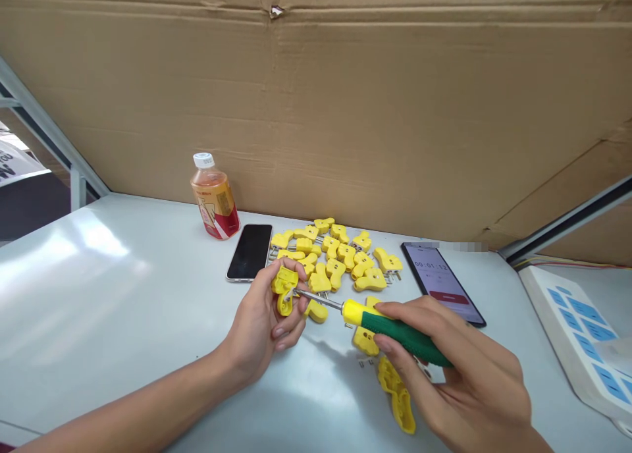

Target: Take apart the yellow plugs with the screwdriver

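My left hand (264,315) is closed around an opened yellow plug housing (285,280), its hollow inside facing up. In my right hand (459,367) is a screwdriver (405,338) with a green and yellow handle. Its metal shaft points left, and the tip meets the plug housing near a small metal part; whether it sits in a screw is too small to tell. Beneath and beside my right hand lie a loose yellow housing half (397,397), another yellow plug piece (365,341) and a few small screws (366,361).
Several yellow plugs (336,272) lie in a pile beyond my hands. A dark-screened phone (250,252) and a drink bottle (214,199) stand left of them. To the right are a phone showing a timer (442,282) and a white power strip (557,328). Cardboard (316,110) walls the back.
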{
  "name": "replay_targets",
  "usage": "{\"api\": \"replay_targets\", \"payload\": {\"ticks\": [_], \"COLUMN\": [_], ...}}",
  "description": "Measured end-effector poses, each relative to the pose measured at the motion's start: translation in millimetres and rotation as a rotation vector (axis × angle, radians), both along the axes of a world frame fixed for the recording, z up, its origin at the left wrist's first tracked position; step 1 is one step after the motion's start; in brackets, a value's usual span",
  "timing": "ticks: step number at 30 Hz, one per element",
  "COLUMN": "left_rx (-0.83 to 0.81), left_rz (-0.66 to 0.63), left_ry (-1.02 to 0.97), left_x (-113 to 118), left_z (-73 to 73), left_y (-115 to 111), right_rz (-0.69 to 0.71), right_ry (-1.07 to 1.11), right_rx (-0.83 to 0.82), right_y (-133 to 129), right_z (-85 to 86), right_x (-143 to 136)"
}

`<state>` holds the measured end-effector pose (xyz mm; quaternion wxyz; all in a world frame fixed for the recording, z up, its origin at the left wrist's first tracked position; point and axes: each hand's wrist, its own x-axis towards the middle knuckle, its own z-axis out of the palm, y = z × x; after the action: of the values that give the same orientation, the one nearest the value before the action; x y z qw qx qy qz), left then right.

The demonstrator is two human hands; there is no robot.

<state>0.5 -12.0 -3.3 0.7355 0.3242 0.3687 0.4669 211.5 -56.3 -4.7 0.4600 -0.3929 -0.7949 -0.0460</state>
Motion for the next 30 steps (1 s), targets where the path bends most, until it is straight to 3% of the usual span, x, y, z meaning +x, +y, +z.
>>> {"api": "replay_targets", "payload": {"ticks": [10,15,24,30], "left_rx": [0.029,0.095,0.077,0.001], "left_rz": [0.007,0.055,0.043,0.022], "left_ry": [0.029,0.089,0.119,0.107], "left_x": [0.2,1.8,1.8,1.7], "left_z": [-1.5,-1.7,-1.5,1.9], "left_y": [1.3,0.2,0.6,2.3], "right_rz": [0.005,-0.015,-0.023,0.030], "right_ry": [0.054,-0.098,0.111,-0.097], "right_rx": [0.019,0.073,-0.302,0.021], "right_y": [2.2,-1.6,2.5,0.2], "right_z": [-8.7,-7.7,-4.6,2.7], "right_x": [-2.0,-0.6,0.9,3.1]}}
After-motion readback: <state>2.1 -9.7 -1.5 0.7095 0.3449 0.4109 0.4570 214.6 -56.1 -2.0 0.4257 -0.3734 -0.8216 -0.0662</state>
